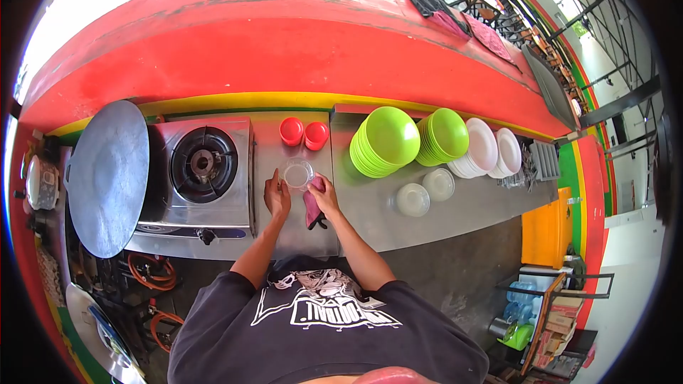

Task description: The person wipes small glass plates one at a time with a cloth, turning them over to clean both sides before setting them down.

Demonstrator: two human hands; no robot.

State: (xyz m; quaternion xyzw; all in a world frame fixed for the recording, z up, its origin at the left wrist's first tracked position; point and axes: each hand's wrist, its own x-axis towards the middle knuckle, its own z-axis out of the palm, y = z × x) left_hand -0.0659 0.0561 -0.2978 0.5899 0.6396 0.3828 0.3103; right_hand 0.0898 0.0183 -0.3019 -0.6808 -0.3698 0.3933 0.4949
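Note:
Between my hands, over the steel counter, is a small clear bowl (pixel 297 173). My left hand (pixel 278 198) grips it at its lower left edge. My right hand (pixel 326 197) is closed on a dark pink cloth (pixel 311 210) at the bowl's right side; part of the cloth hangs below the fingers. Just beyond the bowl stand two short stacks of red cups, the left stack (pixel 291 131) and the right stack (pixel 316 136). Right of my hands, two stacks of clear bowls, the nearer one (pixel 413 200) and the farther one (pixel 438 185), sit on the counter (pixel 363 224).
A gas stove (pixel 203 163) stands at left, with a large round metal pan (pixel 110 178) tilted upright beside it. Stacks of green bowls (pixel 388 141), white bowls (pixel 478 148) and cutlery (pixel 526 167) line the counter's back right. A red wall (pixel 235 50) rises behind.

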